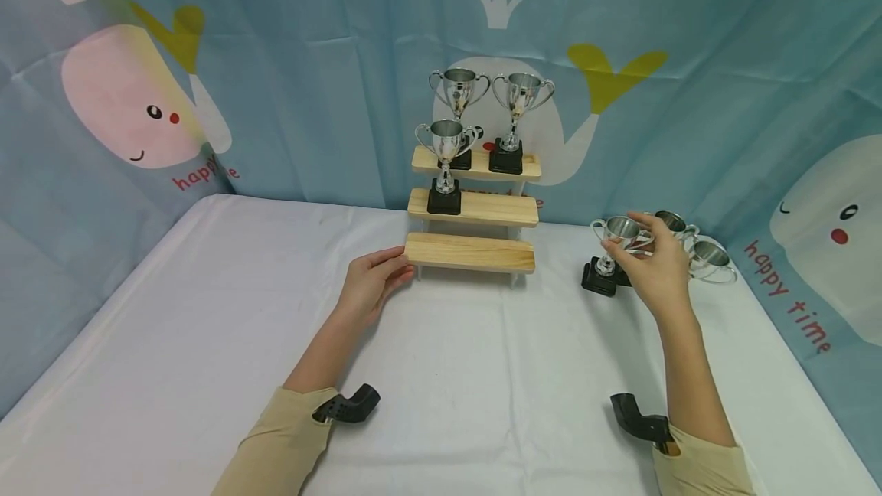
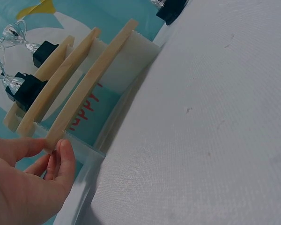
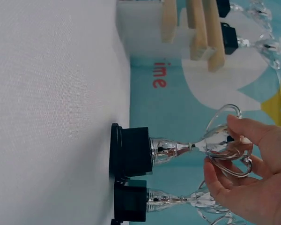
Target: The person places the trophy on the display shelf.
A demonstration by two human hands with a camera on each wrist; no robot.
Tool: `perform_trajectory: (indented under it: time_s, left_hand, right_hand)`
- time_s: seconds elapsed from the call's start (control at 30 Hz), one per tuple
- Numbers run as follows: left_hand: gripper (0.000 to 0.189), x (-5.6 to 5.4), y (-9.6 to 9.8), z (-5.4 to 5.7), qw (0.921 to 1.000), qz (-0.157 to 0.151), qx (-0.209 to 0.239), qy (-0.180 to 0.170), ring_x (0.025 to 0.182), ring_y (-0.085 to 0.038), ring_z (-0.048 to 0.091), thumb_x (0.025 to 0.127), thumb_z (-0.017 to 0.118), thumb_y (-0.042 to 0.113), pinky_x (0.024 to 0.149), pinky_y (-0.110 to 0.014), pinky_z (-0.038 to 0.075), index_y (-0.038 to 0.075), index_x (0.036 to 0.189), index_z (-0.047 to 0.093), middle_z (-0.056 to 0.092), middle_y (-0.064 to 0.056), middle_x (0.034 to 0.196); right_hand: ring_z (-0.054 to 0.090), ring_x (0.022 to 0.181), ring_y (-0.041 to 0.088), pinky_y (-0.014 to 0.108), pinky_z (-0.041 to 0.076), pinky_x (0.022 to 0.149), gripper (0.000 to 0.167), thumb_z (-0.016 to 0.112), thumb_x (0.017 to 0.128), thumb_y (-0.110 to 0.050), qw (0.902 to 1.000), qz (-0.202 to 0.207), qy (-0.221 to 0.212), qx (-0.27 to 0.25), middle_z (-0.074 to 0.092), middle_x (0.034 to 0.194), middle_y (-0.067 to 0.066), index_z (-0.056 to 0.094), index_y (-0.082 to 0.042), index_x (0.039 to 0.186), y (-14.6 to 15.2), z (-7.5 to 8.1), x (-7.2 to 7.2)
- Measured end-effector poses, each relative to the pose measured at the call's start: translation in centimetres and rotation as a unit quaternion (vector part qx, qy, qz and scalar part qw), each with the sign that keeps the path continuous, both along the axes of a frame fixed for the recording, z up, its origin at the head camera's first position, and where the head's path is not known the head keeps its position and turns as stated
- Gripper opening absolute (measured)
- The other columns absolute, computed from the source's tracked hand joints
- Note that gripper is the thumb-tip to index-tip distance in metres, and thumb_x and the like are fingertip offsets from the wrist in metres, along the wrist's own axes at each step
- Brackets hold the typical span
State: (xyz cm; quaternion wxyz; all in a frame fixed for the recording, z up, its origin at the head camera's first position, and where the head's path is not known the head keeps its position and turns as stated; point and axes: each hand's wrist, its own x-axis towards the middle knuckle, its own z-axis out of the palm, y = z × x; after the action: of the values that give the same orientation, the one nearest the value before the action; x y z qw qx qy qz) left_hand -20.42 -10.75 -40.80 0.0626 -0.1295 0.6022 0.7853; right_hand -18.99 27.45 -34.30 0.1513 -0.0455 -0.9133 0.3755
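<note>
My left hand pinches the left end of the lowest wooden shelf on a three-step display stand, thumb on top and fingers below in the left wrist view. My right hand holds a silver trophy cup by its bowl and handle. That trophy's black base is right at the white tabletop in the right wrist view. Behind it stand another trophy and one more silver cup, partly hidden by the hand. Two trophies stand on the top shelf, and one trophy at the left of the middle shelf.
A white cloth covers the table. Close behind the stand hangs a blue curtain printed with whales, which also runs along the table's right and left sides. Black camera mounts sit on both wrists.
</note>
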Motion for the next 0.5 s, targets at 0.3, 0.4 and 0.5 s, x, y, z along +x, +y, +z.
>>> perform_trajectory:
  time_s: [0.3, 0.4, 0.5]
  left_hand:
    - [0.04, 0.01, -0.02, 0.02, 1.0, -0.001, 0.0, 0.001, 0.09, -0.007, 0.072, 0.106, 0.061, 0.0, 0.088, -0.019, 0.063, -0.011, 0.144, 0.056, 0.066, -0.019, 0.123]
    - [0.04, 0.16, -0.07, 0.0, 0.9999, -0.004, 0.004, 0.01, 0.09, -0.008, 0.073, 0.106, 0.062, 0.001, 0.088, -0.019, 0.063, -0.012, 0.143, 0.057, 0.068, -0.019, 0.12]
    - [0.039, 0.3, -0.02, 0.14, 0.9998, -0.004, 0.01, 0.018, 0.089, -0.009, 0.073, 0.105, 0.062, 0.0, 0.086, -0.019, 0.064, -0.013, 0.141, 0.057, 0.069, -0.017, 0.115]
  right_hand:
    - [0.061, 0.121, 0.046, 0.011, 0.045, 0.082, 0.065, 0.075, 0.101, -0.019, 0.9997, 0.007, 0.004, -0.023, 0.051, 0.148, 0.03, 0.046, -0.001, 0.156, 0.14, 0.22, 0.23]
    - [0.062, 0.119, 0.044, 0.006, 0.043, 0.078, 0.064, 0.075, 0.1, -0.018, 0.9997, 0.007, 0.008, -0.023, 0.052, 0.147, 0.029, 0.047, 0.0, 0.154, 0.11, 0.37, 0.3]
    - [0.063, 0.117, 0.042, 0.003, 0.043, 0.076, 0.063, 0.075, 0.1, -0.018, 0.9996, 0.01, 0.014, -0.022, 0.052, 0.147, 0.029, 0.048, 0.0, 0.154, 0.04, 0.57, 0.4]
